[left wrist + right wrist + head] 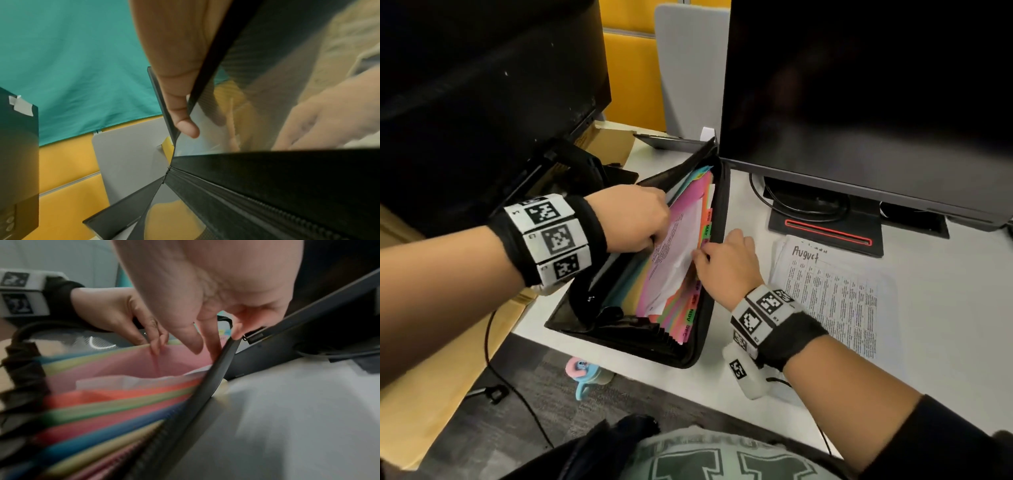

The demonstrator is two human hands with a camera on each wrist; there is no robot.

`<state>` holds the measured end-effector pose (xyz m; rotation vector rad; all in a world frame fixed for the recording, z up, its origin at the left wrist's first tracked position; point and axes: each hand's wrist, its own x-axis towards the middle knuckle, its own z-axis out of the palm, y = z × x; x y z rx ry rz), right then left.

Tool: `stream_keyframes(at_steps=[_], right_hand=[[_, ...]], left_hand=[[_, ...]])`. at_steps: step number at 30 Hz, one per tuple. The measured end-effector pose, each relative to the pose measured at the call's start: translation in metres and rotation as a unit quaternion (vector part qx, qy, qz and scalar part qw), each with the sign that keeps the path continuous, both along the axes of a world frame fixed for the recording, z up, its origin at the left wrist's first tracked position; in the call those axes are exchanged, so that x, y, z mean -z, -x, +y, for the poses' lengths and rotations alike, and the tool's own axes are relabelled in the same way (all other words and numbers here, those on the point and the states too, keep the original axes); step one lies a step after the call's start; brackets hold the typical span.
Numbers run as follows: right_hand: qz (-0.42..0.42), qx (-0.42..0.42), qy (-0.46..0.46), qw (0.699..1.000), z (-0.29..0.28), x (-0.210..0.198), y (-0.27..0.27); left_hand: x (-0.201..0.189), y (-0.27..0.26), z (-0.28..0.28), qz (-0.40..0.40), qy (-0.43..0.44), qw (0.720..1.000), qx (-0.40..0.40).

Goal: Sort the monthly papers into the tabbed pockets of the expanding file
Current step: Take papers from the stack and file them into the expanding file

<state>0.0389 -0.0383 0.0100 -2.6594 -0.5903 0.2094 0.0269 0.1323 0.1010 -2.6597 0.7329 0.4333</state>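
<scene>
The black expanding file lies open on the white desk, its coloured dividers fanned and its month tabs along the right side. A white printed sheet stands in the pink pocket. My left hand grips the file's front flap and dividers, thumb outside and fingers down inside the pink pocket. My right hand reaches over the file's right rim with straight fingers at the tabs; its thumb touches the sheet's edge. A stack of papers headed "August" lies to the right.
A dark monitor on a black stand base with cables rises right behind the file. A second monitor looms at the left. A dark flat device lies at the back. Cardboard sits below the desk edge.
</scene>
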Motion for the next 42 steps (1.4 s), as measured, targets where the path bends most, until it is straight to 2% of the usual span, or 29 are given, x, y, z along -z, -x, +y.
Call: stream_keyframes(at_steps=[2, 5, 8, 10, 12, 14, 18, 21, 23, 27, 29, 31, 35, 40, 42], right_hand=[[0.000, 0.018, 0.052, 0.998, 0.005, -0.004, 0.003], [-0.055, 0.011, 0.105, 0.993, 0.011, -0.006, 0.017], [-0.097, -0.038, 0.141, 0.985, 0.015, 0.001, 0.030], [-0.126, -0.069, 0.131, 0.981, 0.020, 0.003, 0.033], [-0.093, -0.053, 0.106, 0.989, 0.026, 0.003, 0.027], [-0.012, 0.004, 0.097, 0.995, 0.031, 0.004, 0.013], [0.090, 0.080, 0.102, 0.987, 0.043, 0.015, -0.005], [0.170, 0.129, 0.051, 0.976, 0.053, 0.022, -0.013], [0.211, 0.128, 0.003, 0.969, 0.055, 0.023, -0.018], [0.188, 0.169, -0.134, 0.958, 0.045, 0.020, -0.013], [0.166, 0.175, -0.175, 0.955, 0.039, 0.017, -0.006], [0.177, 0.158, -0.179, 0.955, 0.035, 0.019, -0.004], [0.212, 0.126, -0.107, 0.963, 0.027, 0.028, -0.008], [0.284, 0.150, -0.119, 0.940, 0.012, 0.037, -0.014], [0.288, 0.161, -0.129, 0.935, 0.007, 0.042, -0.015]], left_hand=[[0.003, 0.001, -0.002, -0.009, 0.008, 1.000, -0.013], [0.009, 0.001, -0.005, -0.020, 0.021, 0.999, -0.033], [0.013, 0.001, -0.004, -0.026, 0.036, 0.998, -0.051], [0.013, 0.001, -0.004, -0.029, 0.043, 0.997, -0.054], [0.013, 0.002, -0.003, -0.031, 0.028, 0.998, -0.044], [0.016, 0.004, -0.001, -0.042, 0.039, 0.998, -0.037], [0.025, 0.009, 0.003, -0.078, 0.107, 0.991, -0.003], [0.030, 0.012, -0.002, -0.087, 0.105, 0.991, 0.017], [0.034, 0.012, -0.005, -0.097, 0.103, 0.989, 0.044], [0.038, 0.007, -0.007, -0.101, 0.075, 0.990, 0.070], [0.039, 0.003, -0.009, -0.097, 0.065, 0.990, 0.076], [0.040, 0.001, -0.012, -0.091, 0.058, 0.990, 0.086], [0.047, 0.003, -0.025, -0.076, 0.041, 0.990, 0.113], [0.056, 0.006, -0.041, -0.073, 0.022, 0.988, 0.136], [0.055, 0.005, -0.044, -0.063, 0.017, 0.989, 0.133]])
